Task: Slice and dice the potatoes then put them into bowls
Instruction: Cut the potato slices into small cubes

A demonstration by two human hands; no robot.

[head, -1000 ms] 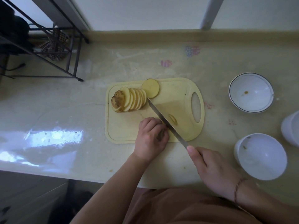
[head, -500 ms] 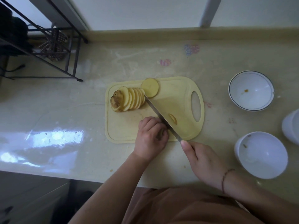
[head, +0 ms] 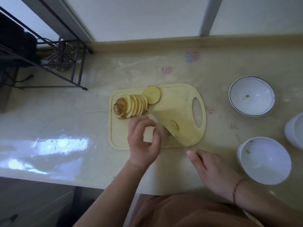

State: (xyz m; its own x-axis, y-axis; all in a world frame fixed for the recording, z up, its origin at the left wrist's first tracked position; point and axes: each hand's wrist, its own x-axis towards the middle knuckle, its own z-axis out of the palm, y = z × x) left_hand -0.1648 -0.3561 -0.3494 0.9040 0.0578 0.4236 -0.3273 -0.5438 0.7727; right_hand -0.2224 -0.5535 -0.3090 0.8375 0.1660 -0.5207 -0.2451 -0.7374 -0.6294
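**Slices fanned, knife laid across the board**

On the table, the cutting board [head: 180, 99] carries a fanned row of potato slices [head: 131, 106] at its ten o'clock corner, one loose round [head: 152, 94] just beside them at twelve. Cut potato is probably stiff but wet and slippery; pinching each slice by its edges should hold best. The left hand [head: 144, 141] hovers over the board's near edge, fingers curled with a gap, apparently holding nothing. The right hand [head: 211, 171] at five o'clock grips the knife [head: 165, 128], index finger extended forward. Bowls [head: 251, 95] wait at three.
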